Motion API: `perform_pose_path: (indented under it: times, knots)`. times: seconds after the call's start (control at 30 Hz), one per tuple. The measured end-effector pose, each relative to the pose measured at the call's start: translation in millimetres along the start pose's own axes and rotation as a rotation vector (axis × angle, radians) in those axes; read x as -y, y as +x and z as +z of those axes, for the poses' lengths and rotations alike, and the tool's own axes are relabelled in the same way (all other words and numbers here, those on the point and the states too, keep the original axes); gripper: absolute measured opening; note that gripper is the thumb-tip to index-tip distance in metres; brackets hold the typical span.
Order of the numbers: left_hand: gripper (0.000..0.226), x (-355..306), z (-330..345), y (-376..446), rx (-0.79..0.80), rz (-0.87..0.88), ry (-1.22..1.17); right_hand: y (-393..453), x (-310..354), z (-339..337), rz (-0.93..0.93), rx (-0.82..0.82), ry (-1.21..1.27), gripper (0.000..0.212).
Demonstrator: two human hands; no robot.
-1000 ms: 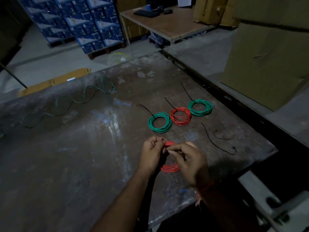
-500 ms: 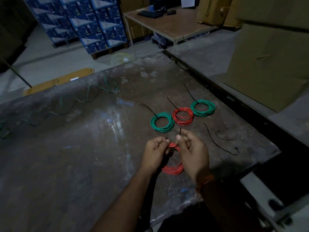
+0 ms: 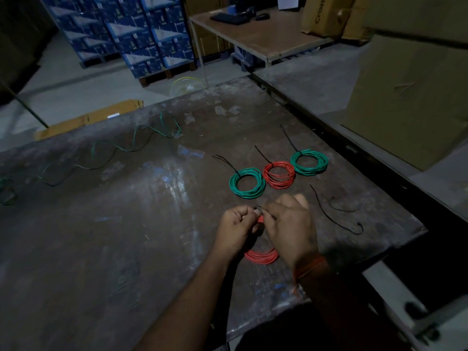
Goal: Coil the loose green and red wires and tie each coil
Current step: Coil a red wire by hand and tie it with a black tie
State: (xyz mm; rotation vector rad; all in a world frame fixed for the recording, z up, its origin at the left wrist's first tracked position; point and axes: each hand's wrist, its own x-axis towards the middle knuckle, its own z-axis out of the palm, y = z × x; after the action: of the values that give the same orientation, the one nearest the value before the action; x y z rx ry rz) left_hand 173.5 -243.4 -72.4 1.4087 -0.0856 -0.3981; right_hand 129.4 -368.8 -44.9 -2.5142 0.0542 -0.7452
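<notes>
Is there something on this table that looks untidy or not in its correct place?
Yes. One green wire lies loose and wavy across the table's far left, uncoiled, unlike the three tied coils. Two black ties lie scattered at right.

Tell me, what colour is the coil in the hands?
Red coil, seen in the head view.

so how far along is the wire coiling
Done: three tied coils, green, red, green. In hand: left hand and right hand hold a red coil, working a black tie. Left: loose green wire; spare ties wait.
</notes>
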Motion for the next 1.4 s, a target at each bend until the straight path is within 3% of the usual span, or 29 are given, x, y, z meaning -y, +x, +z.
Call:
perform_pose_path:
  times: [0.4,0.5,0.87,1.4]
  knots:
    - [0.035,3.0,0.1,1.1,0.008,0.009,0.006,-0.8,-0.5,1.3,0.018,0.067,-0.024,0.016]
    - [0.03,4.2,-0.6,1.9,0.008,0.013,0.002,0.8,2.4,-0.9,0.022,0.085,-0.021,0.007]
    - [0.041,4.4,-1.7,0.6,0.011,0.002,-0.002,1.7,4.4,-0.1,0.006,0.032,-0.05,0.009]
    - [0.032,1.8,1.7,-2.0,-0.009,0.025,0.045,8.8,10.8,0.9,-0.038,0.041,-0.129,0.015]
